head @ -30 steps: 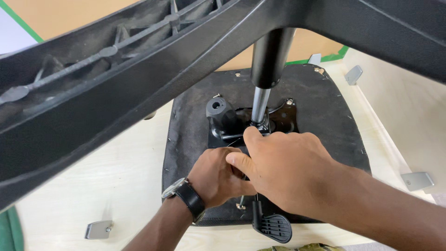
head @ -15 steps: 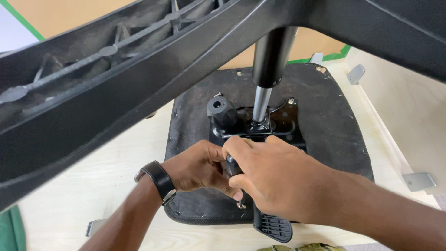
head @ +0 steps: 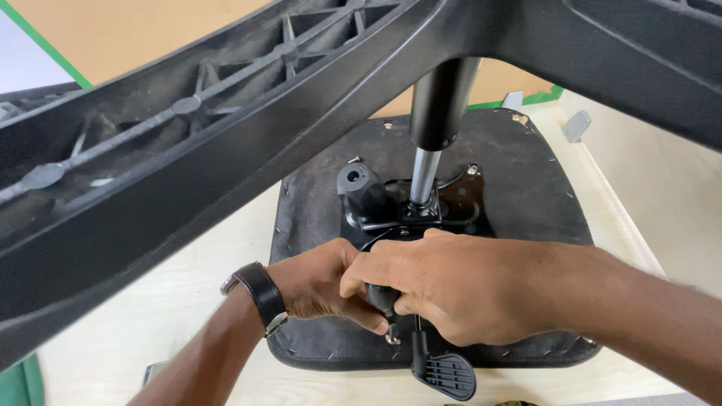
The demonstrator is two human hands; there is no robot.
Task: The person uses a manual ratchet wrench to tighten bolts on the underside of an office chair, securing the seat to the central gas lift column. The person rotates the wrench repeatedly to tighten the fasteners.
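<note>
1. Looking down from a head camera, the view shows an office chair turned upside down on a pale wooden surface [head: 150, 301], with its black fabric seat underside [head: 526, 195] facing up.
2. Black plastic legs of the chair base [head: 226, 150] cross the top of the view, close to the camera, with ribbed undersides showing.
3. A black and silver gas cylinder [head: 432, 128] rises from the middle of the seat underside up to the base.
4. At the foot of the cylinder sits a black metal mechanism plate [head: 459, 203], fixed flat against the seat underside.
5. A round black tension knob [head: 361, 188] stands on the plate, just left of the cylinder.
6. The right hand [head: 459, 289] comes in from the right and is clenched around a small dark ridged grip [head: 381, 298] at the near edge of the plate; whether this is a tool handle or part of the chair cannot be told.
7. The left hand [head: 320, 282] comes in from the lower left, fingers curled and pressed against the same grip, touching the right hand.
8. A black wristwatch [head: 259, 293] is on the left wrist.
9. A black lever paddle [head: 444, 372] sticks out just below the right hand, past the near edge of the seat.
10. Small grey metal brackets [head: 575, 124] lie on the surface beyond the far right corner of the seat.
</note>
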